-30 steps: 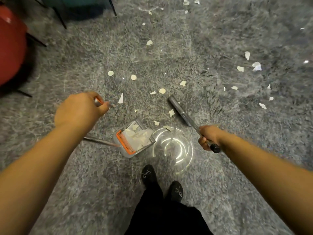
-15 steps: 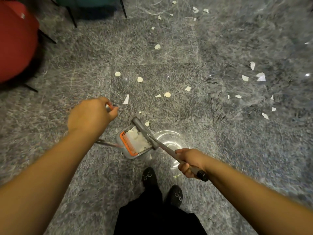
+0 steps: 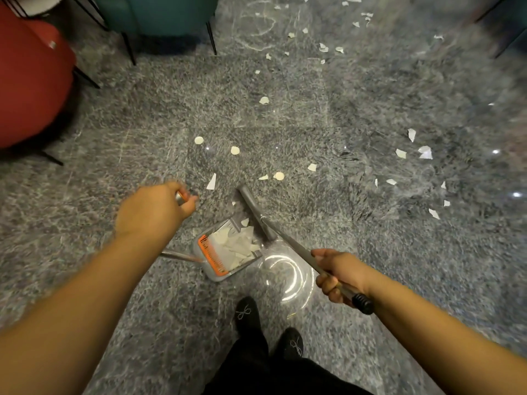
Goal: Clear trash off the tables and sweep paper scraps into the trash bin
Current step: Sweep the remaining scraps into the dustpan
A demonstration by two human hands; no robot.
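A grey dustpan (image 3: 211, 273) with an orange comb strip stands on the grey speckled floor just ahead of my feet, with a heap of white paper scraps (image 3: 238, 245) inside. My left hand (image 3: 152, 210) grips the top of the dustpan's upright metal handle. My right hand (image 3: 339, 276) grips the broom's metal shaft near its black end cap. The grey broom head (image 3: 256, 213) rests at the dustpan's mouth. Loose paper scraps (image 3: 235, 150) lie scattered on the floor beyond, several more at the right (image 3: 400, 153) and far back (image 3: 323, 47).
A red chair (image 3: 31, 81) stands at the left and a teal chair (image 3: 159, 12) with thin black legs behind it. My black shoes (image 3: 246, 312) are right behind the dustpan. A bright ceiling-light reflection (image 3: 288, 276) shines on the floor beside it.
The broom head swept from out on the floor in to the dustpan, pushing scraps in, then slid slightly right along its mouth. My view moved forward; the dustpan stayed put.
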